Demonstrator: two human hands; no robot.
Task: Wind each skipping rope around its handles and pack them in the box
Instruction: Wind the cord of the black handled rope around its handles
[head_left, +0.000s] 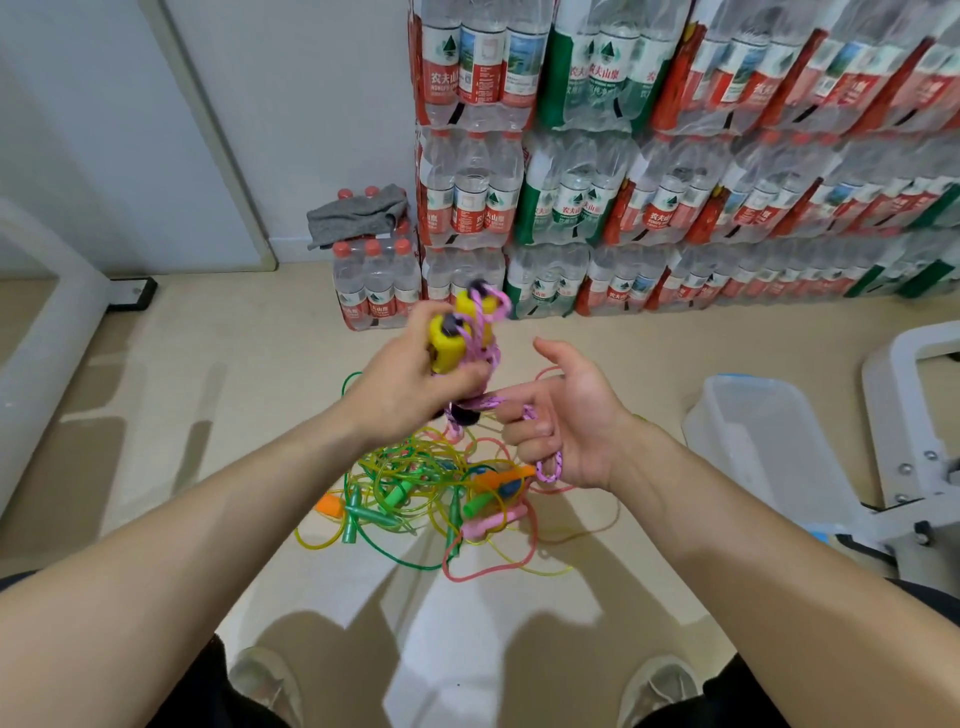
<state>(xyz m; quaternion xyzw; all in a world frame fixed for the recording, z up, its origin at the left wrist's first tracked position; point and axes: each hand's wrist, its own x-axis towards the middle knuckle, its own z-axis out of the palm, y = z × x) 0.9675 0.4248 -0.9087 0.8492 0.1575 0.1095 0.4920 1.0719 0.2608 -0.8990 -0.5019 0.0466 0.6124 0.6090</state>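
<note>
Left hand (400, 400): clenched round the lower ends of two chunky yellow plastic handles (449, 343), held side by side. Their tops point toward 12 o'clock.

Right hand (571, 421): at 3 o'clock of the left, palm up. Its lower fingers are curled round the pink-and-white braided rope (548, 470), and the thumb is free.

Rope in hand: several pink turns already lie round the handles. A short span runs from the bundle to the right fingers, and the slack drops toward 6 o'clock.

Step in hand: winding this rope, judged about midway, with a tail left to take up.

Doing it well: hold the handles parallel and firm. Let the rope slide through the right fingers under light tension. Lay each turn snug beside the last rather than crossing it, and tuck the end under a turn so that it holds.

Risk: the hanging slack may snag the tangle below, so lift it free before each turn.

Tangled pile of green, yellow and pink plastic ropes (415, 483): on the floor at 6 o'clock of the hands, unwound, so most of the task remains.

Clear plastic box (748, 410): on the floor at 3 o'clock of the pile. No rope shows inside it.
</note>
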